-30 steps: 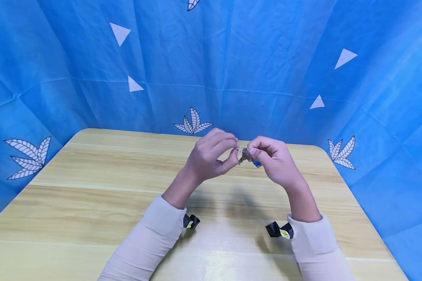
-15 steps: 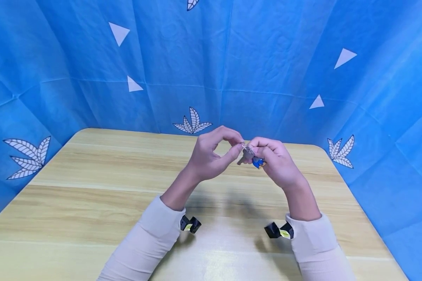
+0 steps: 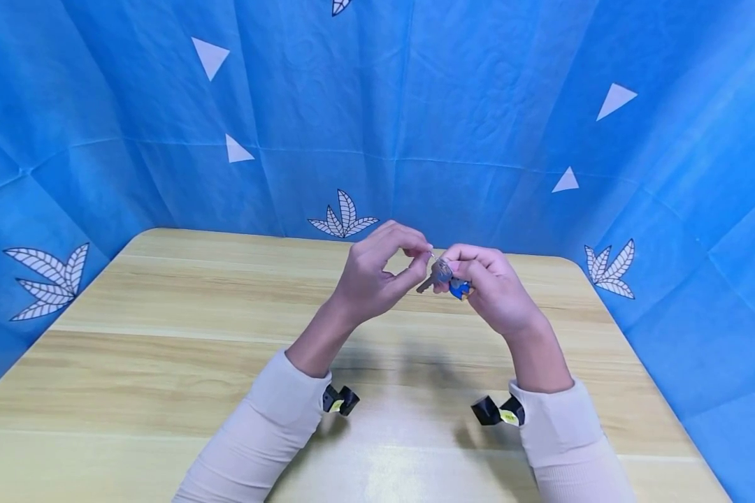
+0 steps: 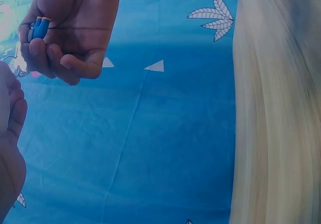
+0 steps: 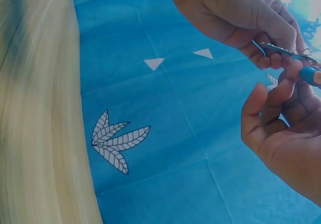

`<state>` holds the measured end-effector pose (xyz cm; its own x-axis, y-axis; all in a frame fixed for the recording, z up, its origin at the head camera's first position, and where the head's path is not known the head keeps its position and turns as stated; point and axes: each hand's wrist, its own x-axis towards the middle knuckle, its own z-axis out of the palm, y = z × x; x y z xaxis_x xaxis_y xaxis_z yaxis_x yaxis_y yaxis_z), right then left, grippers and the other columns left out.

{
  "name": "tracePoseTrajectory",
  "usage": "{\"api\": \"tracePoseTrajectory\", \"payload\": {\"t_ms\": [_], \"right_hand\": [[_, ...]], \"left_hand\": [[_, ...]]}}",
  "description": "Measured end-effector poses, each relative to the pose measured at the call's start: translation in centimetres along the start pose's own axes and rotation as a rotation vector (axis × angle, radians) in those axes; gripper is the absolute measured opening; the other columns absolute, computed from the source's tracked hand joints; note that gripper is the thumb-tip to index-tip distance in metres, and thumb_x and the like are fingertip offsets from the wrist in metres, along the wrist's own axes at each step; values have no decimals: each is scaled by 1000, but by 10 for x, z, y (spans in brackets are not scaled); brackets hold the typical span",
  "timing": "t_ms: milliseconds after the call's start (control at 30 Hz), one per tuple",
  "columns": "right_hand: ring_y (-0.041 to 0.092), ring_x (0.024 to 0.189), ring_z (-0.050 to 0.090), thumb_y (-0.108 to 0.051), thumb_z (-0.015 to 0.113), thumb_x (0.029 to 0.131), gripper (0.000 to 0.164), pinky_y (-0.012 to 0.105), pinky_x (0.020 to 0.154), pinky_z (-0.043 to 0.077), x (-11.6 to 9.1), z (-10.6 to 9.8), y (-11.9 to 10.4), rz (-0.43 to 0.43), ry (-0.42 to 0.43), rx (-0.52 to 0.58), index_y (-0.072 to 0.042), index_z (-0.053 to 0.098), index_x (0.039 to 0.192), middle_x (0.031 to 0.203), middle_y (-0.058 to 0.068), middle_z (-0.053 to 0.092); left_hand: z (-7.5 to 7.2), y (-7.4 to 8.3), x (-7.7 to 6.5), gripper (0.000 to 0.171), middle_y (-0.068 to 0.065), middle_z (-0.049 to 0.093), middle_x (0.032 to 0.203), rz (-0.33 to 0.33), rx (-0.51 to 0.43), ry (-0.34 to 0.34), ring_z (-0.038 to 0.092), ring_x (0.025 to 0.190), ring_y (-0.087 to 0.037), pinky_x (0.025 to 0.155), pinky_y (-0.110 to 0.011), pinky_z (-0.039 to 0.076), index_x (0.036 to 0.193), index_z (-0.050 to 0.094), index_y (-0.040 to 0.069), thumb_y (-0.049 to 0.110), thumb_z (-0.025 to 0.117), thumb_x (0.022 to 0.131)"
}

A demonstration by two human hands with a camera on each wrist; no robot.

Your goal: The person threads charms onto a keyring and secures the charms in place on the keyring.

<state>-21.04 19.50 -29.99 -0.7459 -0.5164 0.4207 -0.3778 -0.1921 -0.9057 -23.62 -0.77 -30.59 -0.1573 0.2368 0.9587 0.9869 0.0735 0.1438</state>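
- Since a moment ago, the key has tipped more to the left, and the left hand has slid back a bit.
- Left thumb and finger seem to pinch a thin ring; the right hand pinches the key's round end.
- Working the key on the ring looks like the step, on or off unclear. It calls for tight, careful pinches.
- Blue charm sits under the right thumb.
- Wood table lies below.

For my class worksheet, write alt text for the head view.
A left hand pinches a metal ring while the right hand holds a key and blue charm above a wooden table. Behind hangs a patterned blue cloth.
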Motion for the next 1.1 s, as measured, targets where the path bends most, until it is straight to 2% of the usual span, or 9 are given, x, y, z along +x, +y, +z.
{"api": "tracePoseTrajectory", "payload": {"t_ms": [300, 467, 567, 833, 967, 1100], "right_hand": [[18, 78, 58, 1, 38, 102, 35, 31, 78, 53, 0, -1, 3, -15, -19, 36, -6, 68, 88, 82, 1, 63], [18, 77, 58, -1, 38, 103, 35, 32, 78, 52, 0, 1, 2, 7, -13, 63, -6, 68, 86, 81, 1, 62], [18, 77, 58, 0, 38, 103, 35, 32, 78, 52, -1, 1, 1, 2, -5, 81, -6, 67, 84, 79, 1, 61], [17, 76, 61, 3, 35, 100, 38, 32, 79, 55, -2, -1, -3, -49, -2, 117, -6, 69, 85, 79, 2, 63], [18, 77, 61, 1, 36, 101, 38, 31, 79, 54, -2, -2, -2, -43, -5, 116, -6, 70, 86, 80, 1, 63], [19, 77, 58, 0, 37, 102, 36, 30, 78, 53, -1, -2, -1, -18, 2, 111, -6, 70, 87, 80, 1, 62]], "left_hand": [[-4, -1, 0, 9, -12, 69, 86, 140, 175, -35, 62, 77, -24, 74, -28, 54, 89, 68, -2, -9, 65, 84], [-7, 1, 0, 9, -13, 69, 87, 185, 245, -60, 61, 78, -25, 71, -29, 53, 90, 71, -3, -8, 66, 85], [-8, 2, 1, 10, -13, 70, 89, 171, 227, -76, 62, 80, -25, 73, -29, 53, 94, 72, -3, -7, 69, 86], [-7, 6, 4, 12, -12, 73, 96, 80, 87, -99, 68, 90, -24, 85, -28, 55, 101, 70, -3, -7, 70, 89], [-7, 5, 4, 11, -12, 74, 94, 71, 83, -100, 68, 87, -23, 82, -27, 56, 101, 71, -4, -7, 70, 90], [-6, 5, 3, 10, -12, 74, 92, 99, 138, -88, 67, 83, -24, 80, -27, 56, 99, 72, -3, -7, 69, 90]]}}
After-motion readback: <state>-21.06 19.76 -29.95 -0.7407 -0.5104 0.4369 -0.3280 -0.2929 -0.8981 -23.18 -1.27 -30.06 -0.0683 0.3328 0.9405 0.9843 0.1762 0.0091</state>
